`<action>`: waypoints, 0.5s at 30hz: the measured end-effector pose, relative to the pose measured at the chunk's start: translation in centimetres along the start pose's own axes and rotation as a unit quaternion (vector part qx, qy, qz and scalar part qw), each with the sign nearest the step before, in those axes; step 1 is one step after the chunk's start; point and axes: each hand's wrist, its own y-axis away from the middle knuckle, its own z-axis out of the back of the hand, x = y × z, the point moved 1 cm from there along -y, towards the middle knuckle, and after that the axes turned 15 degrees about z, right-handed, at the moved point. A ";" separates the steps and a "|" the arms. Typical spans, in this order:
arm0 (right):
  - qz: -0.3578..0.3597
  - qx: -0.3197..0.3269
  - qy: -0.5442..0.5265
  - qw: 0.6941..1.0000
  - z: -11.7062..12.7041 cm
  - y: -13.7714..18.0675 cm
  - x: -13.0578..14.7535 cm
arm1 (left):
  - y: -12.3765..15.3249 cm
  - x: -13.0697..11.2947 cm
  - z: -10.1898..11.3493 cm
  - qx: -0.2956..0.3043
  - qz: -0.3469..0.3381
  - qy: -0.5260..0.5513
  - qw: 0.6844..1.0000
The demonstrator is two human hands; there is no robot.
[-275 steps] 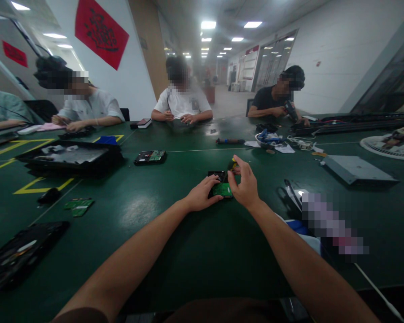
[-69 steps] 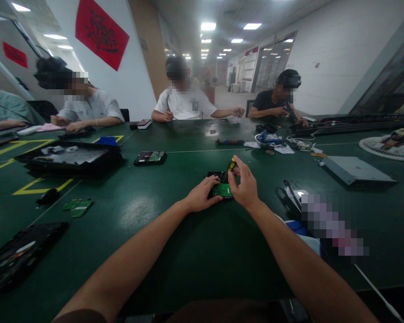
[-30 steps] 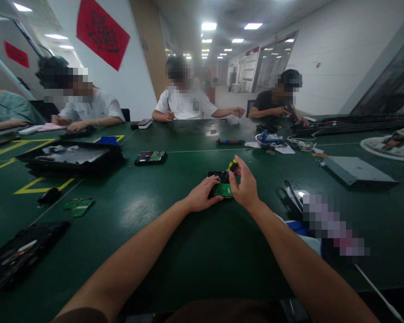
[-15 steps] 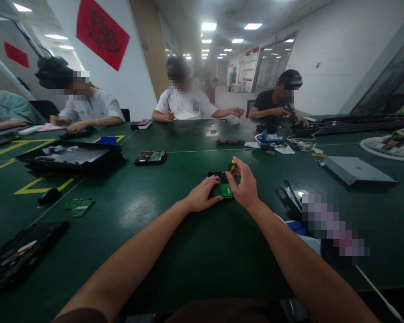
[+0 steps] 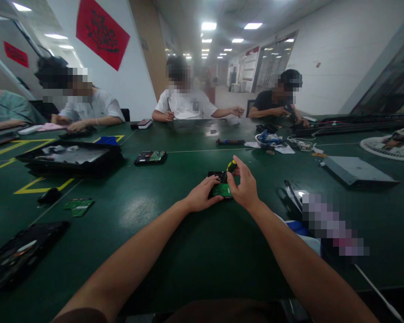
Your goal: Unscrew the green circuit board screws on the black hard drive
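Unit w/ green board, qty 1: on bench, ctr; blk section at 12 o'clk end; L part hidden under hand.
L hand: fingers & thumb holding unit from 9 o'clk side; far fingertips hard to make out.
R hand: at unit's 2 o'clk; fingers pinched narrow on yel/blk tool, hdl tilted, lower end hidden/too dark to read.

Surroundings, bearings from unit:
10 o'clk: 2nd unit, exposed board; farther, blk tray, contents unclear.
9: loose green board.
8–9: blk casing, cut off at L edge.
2–3: grey metal box; beyond, wht grille, cut off R.
4: pixelated item, unidentifiable.
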 end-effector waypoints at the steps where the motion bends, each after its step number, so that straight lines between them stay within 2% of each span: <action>1: 0.000 -0.001 -0.002 1.000 0.0 0.0 0.0 | 0.0 0.0 0.0 0.001 0.002 -0.001 1.000; 15: -0.012 -0.004 -0.007 1.000 0.1 -0.1 0.0 | 0.0 -0.1 0.0 0.001 0.001 0.004 1.000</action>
